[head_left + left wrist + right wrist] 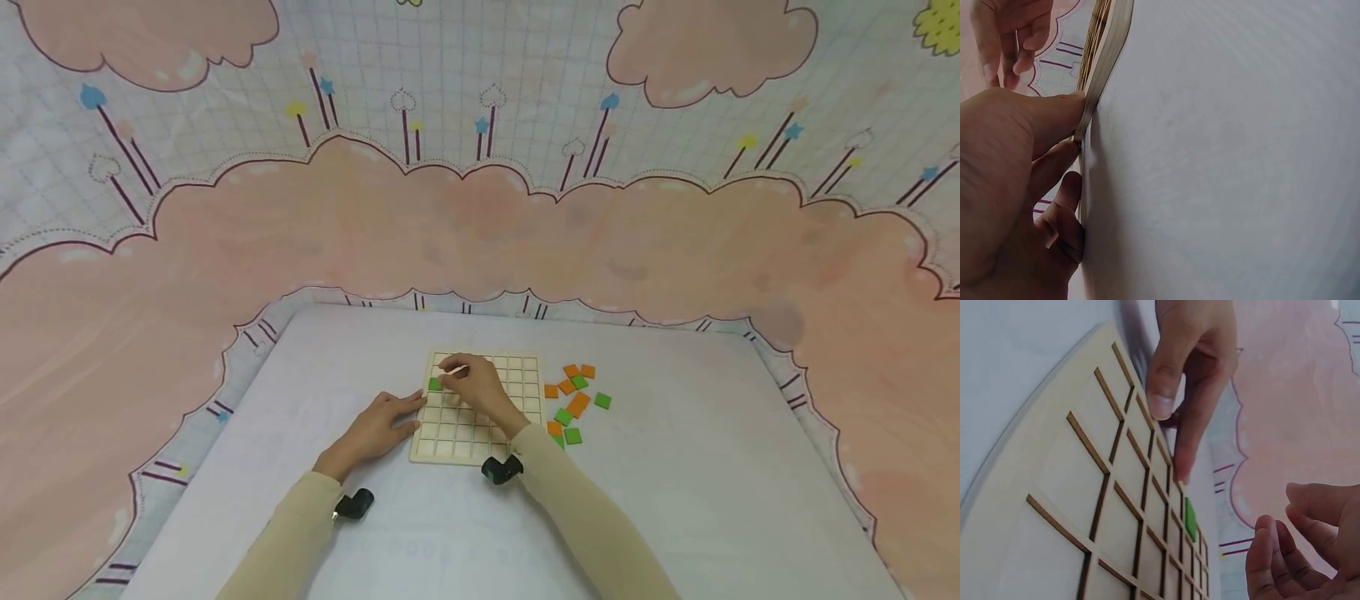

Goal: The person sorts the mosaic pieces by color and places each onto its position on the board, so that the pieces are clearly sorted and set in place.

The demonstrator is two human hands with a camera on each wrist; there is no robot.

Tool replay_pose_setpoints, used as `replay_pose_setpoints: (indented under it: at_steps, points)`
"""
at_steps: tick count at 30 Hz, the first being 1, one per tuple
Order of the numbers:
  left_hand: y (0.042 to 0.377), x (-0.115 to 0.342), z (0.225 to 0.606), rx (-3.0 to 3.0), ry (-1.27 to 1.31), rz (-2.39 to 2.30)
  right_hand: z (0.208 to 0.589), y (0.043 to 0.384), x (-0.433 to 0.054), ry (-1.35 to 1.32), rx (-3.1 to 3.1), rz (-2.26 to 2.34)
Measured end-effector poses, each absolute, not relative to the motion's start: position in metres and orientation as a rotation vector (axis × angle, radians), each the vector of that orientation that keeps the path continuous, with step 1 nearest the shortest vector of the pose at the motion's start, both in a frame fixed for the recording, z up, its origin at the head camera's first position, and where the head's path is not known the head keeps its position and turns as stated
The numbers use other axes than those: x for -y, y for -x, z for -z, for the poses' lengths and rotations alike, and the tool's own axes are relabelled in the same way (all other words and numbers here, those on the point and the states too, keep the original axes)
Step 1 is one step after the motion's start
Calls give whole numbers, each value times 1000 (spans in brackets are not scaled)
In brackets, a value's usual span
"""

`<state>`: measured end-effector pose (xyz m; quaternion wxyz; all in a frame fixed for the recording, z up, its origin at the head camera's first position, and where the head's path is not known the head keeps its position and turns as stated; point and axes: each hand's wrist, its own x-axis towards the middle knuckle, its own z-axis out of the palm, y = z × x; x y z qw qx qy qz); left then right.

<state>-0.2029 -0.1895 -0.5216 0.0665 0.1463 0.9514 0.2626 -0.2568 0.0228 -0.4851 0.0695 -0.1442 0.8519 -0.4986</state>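
Note:
A square wooden board (447, 446) with a grid of shallow cells lies on the table. One green square tile (435, 384) sits in a cell near its upper left edge; the right wrist view shows this green tile (1190, 519) too. My left hand (380, 425) touches the board's left edge with the thumb and fingertips, the fingers extended. In the left wrist view the left thumb (1054, 119) rests against the side of the board. My right hand (476, 382) is above the board just right of the green tile, its fingers loosely bent and holding nothing.
Loose orange tiles (578, 405) and green tiles (603, 401) lie scattered right of the board, some touching or overlapping. The white table (712, 483) reaches back to a patterned cloth (487, 237) with pink cloud shapes.

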Motion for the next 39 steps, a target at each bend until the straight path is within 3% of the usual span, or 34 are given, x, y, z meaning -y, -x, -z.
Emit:
replay_pose_setpoints:
  at_steps: [30, 39]
  points:
    - [202, 188, 527, -2881, -395, -758, 470, 222, -91, 490, -2667, 1649]
    - [202, 188, 525, -2891, -420, -753, 473, 220, -119, 342, -2679, 1671]
